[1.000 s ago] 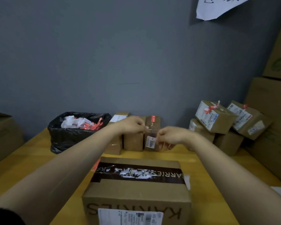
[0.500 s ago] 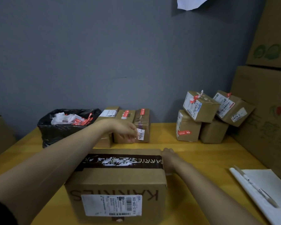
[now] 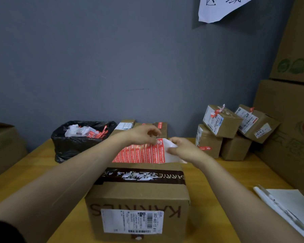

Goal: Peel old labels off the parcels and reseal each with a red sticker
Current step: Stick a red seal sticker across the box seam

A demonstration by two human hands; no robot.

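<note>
A large cardboard parcel stands in front of me, with dark printed tape across its top and a white shipping label on its near face. Above its far edge I hold a sheet of red stickers on white backing. My right hand grips the sheet's right end. My left hand pinches at the sheet's top edge with curled fingertips.
A black bin bag of peeled labels sits at the back left. Small parcels line the wall behind my hands, more small parcels pile at the right. Big cartons stand far right. Paper and a pen lie near right.
Both hands left the small parcel at the back. The right hand went down beside the big parcel and has come up with the red sticker sheet; the left hand has joined it.
</note>
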